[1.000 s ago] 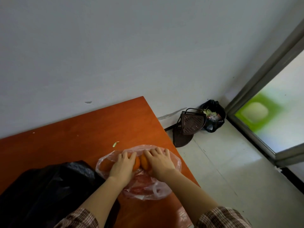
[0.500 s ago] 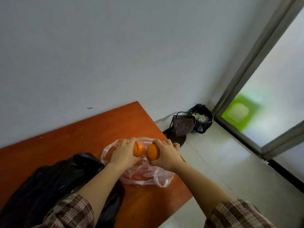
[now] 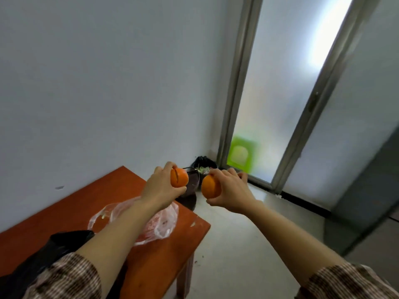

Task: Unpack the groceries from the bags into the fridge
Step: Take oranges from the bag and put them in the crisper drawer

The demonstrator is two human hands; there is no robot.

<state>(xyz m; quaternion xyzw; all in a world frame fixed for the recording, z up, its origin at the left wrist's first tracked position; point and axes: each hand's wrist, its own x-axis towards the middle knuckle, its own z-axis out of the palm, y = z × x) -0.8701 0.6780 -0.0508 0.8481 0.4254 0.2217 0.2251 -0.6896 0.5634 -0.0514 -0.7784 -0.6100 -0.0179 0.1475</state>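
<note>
Carrying is the step: your left hand grips one orange, your right hand grips a second orange, both held clear of the table, so turn toward the fridge, not in view.

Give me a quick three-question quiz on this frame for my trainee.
1. True or false: the left hand grips the left orange, and the right hand grips the right orange.
2. Where does the clear bag lie? A: on the table. B: on the floor. C: in the right hand.
3. Fill in: the other bag on the table, next to the clear bag, is ____ in colour.

Key: 1 true. 2 A. 3 black.
</note>
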